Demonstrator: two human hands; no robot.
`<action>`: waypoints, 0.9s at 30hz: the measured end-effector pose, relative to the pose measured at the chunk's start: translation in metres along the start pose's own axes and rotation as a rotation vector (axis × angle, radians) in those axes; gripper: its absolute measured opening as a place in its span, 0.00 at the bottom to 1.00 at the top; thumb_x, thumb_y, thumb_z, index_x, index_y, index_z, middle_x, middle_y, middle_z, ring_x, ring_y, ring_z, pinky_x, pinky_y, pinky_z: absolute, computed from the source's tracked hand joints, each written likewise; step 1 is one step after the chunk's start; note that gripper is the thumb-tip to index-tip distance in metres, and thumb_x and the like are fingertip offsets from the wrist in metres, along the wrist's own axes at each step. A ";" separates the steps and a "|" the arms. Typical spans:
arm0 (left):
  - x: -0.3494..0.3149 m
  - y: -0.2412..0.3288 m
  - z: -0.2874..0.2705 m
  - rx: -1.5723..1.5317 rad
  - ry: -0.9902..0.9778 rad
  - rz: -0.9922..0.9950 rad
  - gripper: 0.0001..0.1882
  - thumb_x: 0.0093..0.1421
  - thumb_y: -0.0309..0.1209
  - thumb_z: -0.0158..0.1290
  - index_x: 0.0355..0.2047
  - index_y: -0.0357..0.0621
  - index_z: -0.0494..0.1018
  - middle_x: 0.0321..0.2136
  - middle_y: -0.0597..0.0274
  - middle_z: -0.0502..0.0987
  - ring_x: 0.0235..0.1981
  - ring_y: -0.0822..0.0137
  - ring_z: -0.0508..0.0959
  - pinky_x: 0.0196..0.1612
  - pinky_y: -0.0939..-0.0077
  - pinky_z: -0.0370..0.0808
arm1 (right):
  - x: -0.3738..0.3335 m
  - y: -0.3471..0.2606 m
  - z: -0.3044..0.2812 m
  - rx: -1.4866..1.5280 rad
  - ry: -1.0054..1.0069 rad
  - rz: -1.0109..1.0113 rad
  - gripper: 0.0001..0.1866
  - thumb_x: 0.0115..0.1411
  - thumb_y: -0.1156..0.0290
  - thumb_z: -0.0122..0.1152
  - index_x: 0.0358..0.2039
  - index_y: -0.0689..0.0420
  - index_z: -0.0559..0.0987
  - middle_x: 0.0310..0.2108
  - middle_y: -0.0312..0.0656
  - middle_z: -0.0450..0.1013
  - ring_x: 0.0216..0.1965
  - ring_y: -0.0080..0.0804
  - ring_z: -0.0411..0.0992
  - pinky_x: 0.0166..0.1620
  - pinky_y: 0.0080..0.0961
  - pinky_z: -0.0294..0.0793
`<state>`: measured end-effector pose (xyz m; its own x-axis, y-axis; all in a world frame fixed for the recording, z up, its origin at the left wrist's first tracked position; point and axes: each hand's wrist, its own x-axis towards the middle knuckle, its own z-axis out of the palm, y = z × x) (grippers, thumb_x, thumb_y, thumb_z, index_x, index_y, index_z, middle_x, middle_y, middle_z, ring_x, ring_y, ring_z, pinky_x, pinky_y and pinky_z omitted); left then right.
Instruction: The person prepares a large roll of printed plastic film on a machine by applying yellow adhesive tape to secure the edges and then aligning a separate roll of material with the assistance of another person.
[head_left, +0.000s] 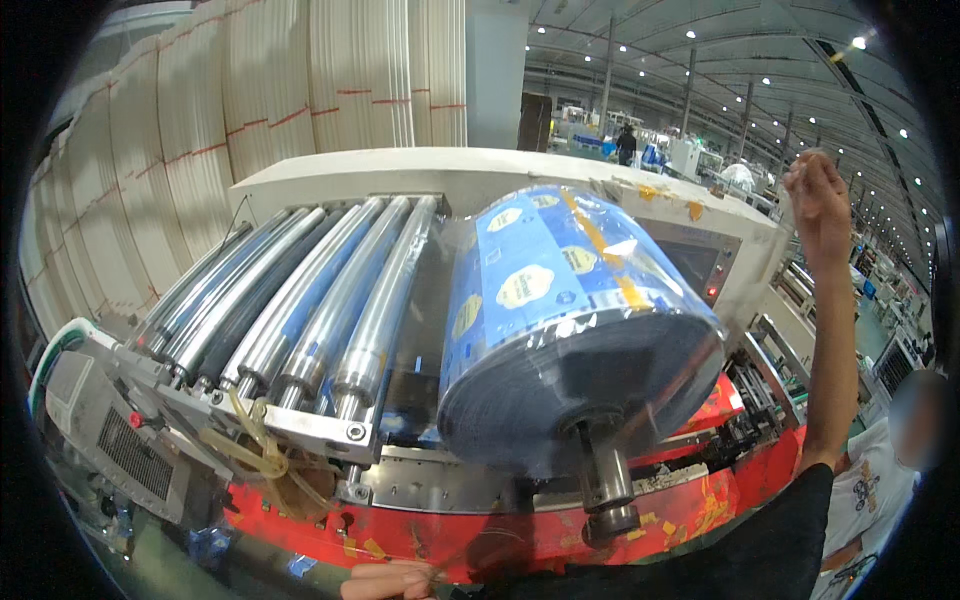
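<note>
A big roll of blue printed film with yellow oval marks sits on a steel shaft in the middle of the machine, with loose clear wrap over it. My right hand is raised high to the right of the roll. Its fingers are pinched on a faint strip of clear film. My left hand shows only at the lower edge, below the red machine base, fingers curled beside thin clear strands. Whether it grips them is hidden.
Several steel rollers lie side by side left of the roll, with yellowish tape scraps hanging off their end bracket. A control panel sits behind the roll. Another person in a white shirt stands at lower right. Tall white stacks rise behind.
</note>
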<state>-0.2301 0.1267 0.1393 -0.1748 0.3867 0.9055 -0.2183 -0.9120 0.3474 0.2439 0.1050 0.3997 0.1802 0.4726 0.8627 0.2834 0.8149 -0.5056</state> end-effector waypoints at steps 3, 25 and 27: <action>0.004 0.006 0.003 0.216 -0.139 -0.023 0.03 0.55 0.18 0.52 0.31 0.36 0.71 0.33 0.52 0.70 0.29 0.58 0.75 0.25 0.72 0.78 | 0.004 0.024 -0.001 -0.024 0.039 0.055 0.09 0.58 0.72 0.58 0.39 0.61 0.76 0.33 0.35 0.72 0.31 0.21 0.67 0.37 0.18 0.65; 0.021 -0.024 0.038 0.952 0.061 0.420 0.08 0.57 0.27 0.55 0.37 0.40 0.72 0.31 0.59 0.68 0.30 0.62 0.73 0.27 0.76 0.75 | -0.035 0.030 -0.055 0.148 -0.094 0.000 0.07 0.63 0.71 0.52 0.39 0.60 0.73 0.34 0.37 0.65 0.36 0.23 0.62 0.42 0.23 0.62; 0.015 -0.021 0.034 0.912 0.044 0.409 0.09 0.56 0.27 0.57 0.37 0.43 0.72 0.30 0.60 0.69 0.32 0.61 0.72 0.26 0.76 0.73 | -0.033 0.032 -0.059 0.114 -0.060 0.021 0.07 0.62 0.72 0.52 0.38 0.61 0.73 0.34 0.37 0.65 0.36 0.23 0.62 0.41 0.23 0.63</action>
<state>-0.1959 0.1474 0.1538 -0.1112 0.0073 0.9938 0.6837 -0.7252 0.0818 0.3026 0.0961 0.3545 0.1270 0.5067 0.8527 0.1710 0.8356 -0.5220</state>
